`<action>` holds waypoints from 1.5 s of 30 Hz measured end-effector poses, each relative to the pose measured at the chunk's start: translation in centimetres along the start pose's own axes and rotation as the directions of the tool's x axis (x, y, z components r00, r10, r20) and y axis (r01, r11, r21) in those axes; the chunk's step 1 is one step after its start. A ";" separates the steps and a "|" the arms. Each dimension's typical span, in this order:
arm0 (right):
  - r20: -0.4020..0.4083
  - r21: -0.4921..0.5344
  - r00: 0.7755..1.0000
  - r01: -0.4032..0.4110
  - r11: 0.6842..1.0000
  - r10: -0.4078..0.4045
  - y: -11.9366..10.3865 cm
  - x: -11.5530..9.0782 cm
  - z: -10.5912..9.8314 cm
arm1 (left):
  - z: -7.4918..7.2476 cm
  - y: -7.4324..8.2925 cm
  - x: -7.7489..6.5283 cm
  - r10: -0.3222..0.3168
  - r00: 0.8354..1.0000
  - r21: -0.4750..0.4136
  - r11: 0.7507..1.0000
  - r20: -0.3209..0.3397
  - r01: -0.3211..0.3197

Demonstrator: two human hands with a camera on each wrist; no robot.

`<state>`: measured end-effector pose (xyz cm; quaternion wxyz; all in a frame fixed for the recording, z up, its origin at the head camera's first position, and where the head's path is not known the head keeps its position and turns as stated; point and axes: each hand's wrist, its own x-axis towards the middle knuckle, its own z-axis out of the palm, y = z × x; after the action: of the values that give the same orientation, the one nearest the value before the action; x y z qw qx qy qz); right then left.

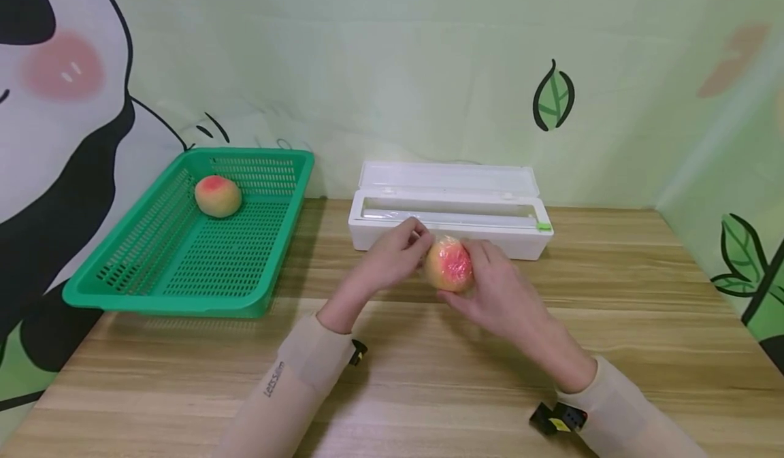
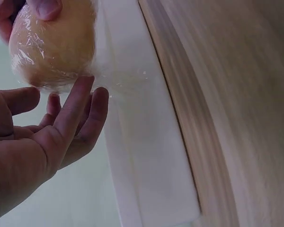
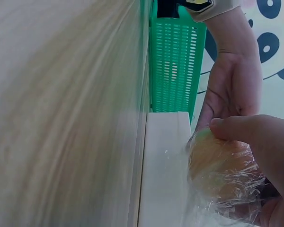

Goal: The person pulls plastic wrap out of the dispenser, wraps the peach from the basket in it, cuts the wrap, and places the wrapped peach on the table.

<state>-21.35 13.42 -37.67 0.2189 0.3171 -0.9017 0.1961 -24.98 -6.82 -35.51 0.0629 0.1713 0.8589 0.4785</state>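
A red and yellow peach point(image 1: 450, 265) wrapped in clear plastic film is held above the table by my right hand point(image 1: 499, 295), thumb and fingers around its right side. Loose, crinkled film point(image 3: 232, 203) bunches around the fruit in the right wrist view. Close on the peach's left side is my left hand point(image 1: 395, 254). In the left wrist view its fingers point(image 2: 78, 106) are spread and lightly bent, with one fingertip at the wrapped surface. A wisp of film trails off past that fingertip.
Behind the hands stands a white cling film box point(image 1: 514, 245), lid raised, a roll inside and a green slider point(image 1: 543, 226) at its right end. At left, a green plastic basket point(image 1: 184, 303) holds another peach point(image 1: 218, 197). A printed cloth backdrop point(image 1: 416, 90) rises behind the wooden table point(image 1: 612, 322).
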 end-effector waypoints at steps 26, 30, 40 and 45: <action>-0.072 -0.025 0.994 0.086 0.996 -0.088 -0.4 0.1 -0.4 | 0.4 0.1 0.6 -0.068 0.997 -0.279 0.957 0.046 0.078; -0.073 -0.027 0.992 0.098 0.995 -0.100 -0.4 0.1 -0.4 | 0.5 0.3 0.6 -0.073 0.995 -0.344 0.934 0.074 0.094; -0.064 0.043 0.992 0.110 0.993 -0.107 -0.5 0.2 -0.5 | 0.3 0.2 0.7 -0.075 0.994 -0.357 0.928 0.085 0.101; -0.068 0.090 0.989 0.136 0.987 -0.130 -0.5 0.2 -0.5 | -0.1 0.0 0.5 -0.064 0.993 -0.343 0.934 0.103 0.095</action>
<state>-21.00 13.17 -37.01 0.2442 0.3805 -0.8609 0.2332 -25.48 -6.66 -35.43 0.1501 0.1440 0.7634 0.6115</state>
